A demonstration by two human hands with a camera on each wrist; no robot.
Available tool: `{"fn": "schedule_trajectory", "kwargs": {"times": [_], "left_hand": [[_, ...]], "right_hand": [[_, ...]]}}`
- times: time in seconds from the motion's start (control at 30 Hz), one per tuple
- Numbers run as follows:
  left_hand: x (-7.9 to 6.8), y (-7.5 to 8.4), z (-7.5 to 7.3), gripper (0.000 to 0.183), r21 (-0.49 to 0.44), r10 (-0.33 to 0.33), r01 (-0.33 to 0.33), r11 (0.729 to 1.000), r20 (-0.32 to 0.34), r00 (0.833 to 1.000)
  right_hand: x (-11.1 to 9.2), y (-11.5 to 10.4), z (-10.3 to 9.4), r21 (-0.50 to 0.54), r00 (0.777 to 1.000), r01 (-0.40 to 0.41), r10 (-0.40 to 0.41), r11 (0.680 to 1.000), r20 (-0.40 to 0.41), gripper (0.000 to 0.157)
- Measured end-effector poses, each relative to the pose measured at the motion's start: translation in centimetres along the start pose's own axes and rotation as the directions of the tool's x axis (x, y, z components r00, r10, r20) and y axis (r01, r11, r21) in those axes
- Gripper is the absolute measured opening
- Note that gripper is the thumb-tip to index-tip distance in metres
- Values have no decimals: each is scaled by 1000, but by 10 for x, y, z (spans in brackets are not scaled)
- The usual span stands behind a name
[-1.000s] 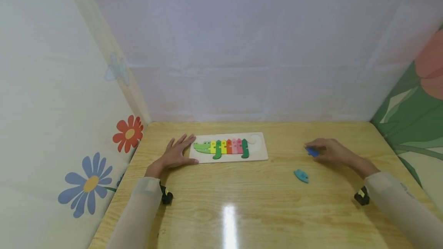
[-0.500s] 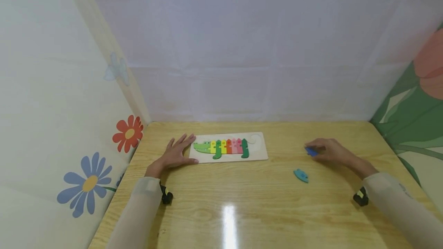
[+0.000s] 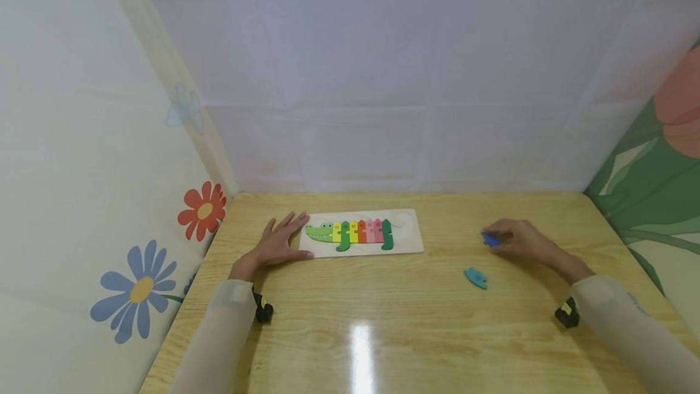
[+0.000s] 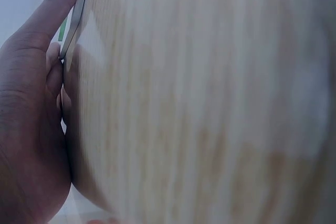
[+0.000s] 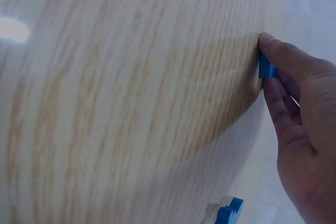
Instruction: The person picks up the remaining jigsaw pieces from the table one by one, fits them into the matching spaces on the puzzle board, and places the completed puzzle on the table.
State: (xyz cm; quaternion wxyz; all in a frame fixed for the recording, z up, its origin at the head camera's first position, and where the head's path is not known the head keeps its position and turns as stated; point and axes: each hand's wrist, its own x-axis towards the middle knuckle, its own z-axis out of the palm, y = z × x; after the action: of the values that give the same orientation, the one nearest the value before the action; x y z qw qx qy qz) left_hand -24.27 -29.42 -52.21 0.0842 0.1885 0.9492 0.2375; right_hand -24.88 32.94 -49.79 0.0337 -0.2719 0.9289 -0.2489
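A pale wooden puzzle board (image 3: 412, 242) with a crocodile in coloured pieces lies towards the back of the table. My left hand (image 3: 276, 245) rests at its left end with fingers spread, the index finger at the far corner and the thumb at the near one. In the left wrist view the thumb (image 4: 44, 17) lies along the board's edge (image 4: 80, 11). Right of the board, my right hand (image 3: 522, 241) pinches a dark blue puzzle piece (image 3: 490, 239) between thumb and fingers, close over the table. A light blue puzzle piece (image 3: 476, 278) lies nearer me.
The wooden table (image 3: 410, 327) ends at a white cloth backdrop (image 3: 350, 78). A flower-printed cloth (image 3: 142, 157) hangs on the left and another printed cloth (image 3: 672, 181) on the right. At the board's right end, a curled tail-shaped recess (image 3: 404, 224) shows.
The right wrist has shifted very slightly to the left, and the dark blue piece has tilted a little within the fingers. The left hand and the board have not moved.
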Motion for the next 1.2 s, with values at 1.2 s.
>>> {"fn": "schedule_trajectory", "kwargs": {"times": [1.2], "left_hand": [[0, -1, 0, 107, -2, -2, 2, 1000, 1, 1000]], "right_hand": [[23, -17, 0, 82, 990, 90, -80, 993, -113, 43]]}}
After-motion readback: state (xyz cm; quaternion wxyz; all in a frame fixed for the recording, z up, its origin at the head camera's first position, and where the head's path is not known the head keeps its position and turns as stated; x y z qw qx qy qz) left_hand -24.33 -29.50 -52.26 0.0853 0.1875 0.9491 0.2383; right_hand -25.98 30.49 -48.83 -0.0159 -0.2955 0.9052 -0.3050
